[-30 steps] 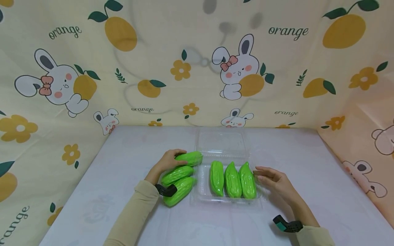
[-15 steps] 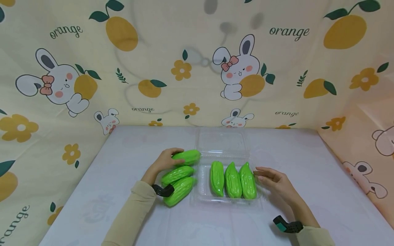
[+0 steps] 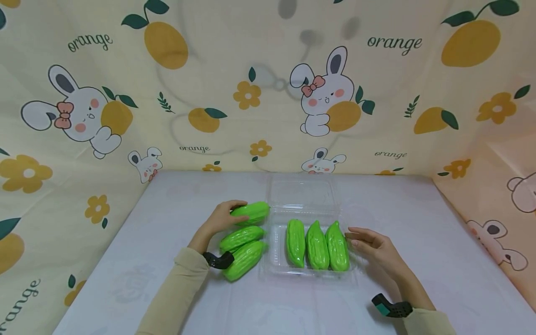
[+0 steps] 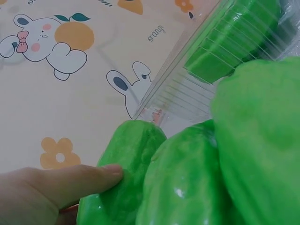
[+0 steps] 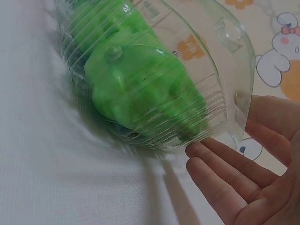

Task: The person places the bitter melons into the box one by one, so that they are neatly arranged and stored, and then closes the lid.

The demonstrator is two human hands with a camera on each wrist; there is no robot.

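Observation:
My left hand point(image 3: 222, 217) holds a bright green bitter melon point(image 3: 256, 212), the farthest of three left of a clear plastic box point(image 3: 275, 255). In the left wrist view the thumb presses on that melon point(image 4: 133, 150); the other fingers are mostly hidden. Two more bitter melons point(image 3: 242, 238) point(image 3: 244, 261) lie nearer the front, beneath and beside my left wrist. Inside the box three bitter melons point(image 3: 295, 243) point(image 3: 317, 246) point(image 3: 337, 246) lie side by side. Against the box's right side, my right hand point(image 3: 378, 249) rests its loosely extended fingertips; the right wrist view shows them at the clear wall point(image 5: 213, 101).
The box's clear lid point(image 3: 301, 193) lies folded back behind it. A white cloth covers the table point(image 3: 167, 288). A printed curtain point(image 3: 268, 56) with rabbits and oranges rises along the back and sides. Inside the box, bare floor shows left of its melons.
My left hand has shifted left and slightly back, carrying the farthest bitter melon away from the box's edge. My right hand and the box have stayed in place.

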